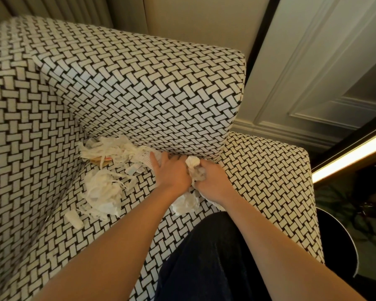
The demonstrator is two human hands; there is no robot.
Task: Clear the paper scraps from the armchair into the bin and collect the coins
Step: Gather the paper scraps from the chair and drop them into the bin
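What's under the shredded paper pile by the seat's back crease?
A flat tan piece with a red edge pokes out beneath the shredded paper pile. The rest is covered; no coins show.

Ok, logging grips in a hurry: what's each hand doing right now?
Left hand: open, resting flat on paper scraps.
Right hand: grips a crumpled paper wad.
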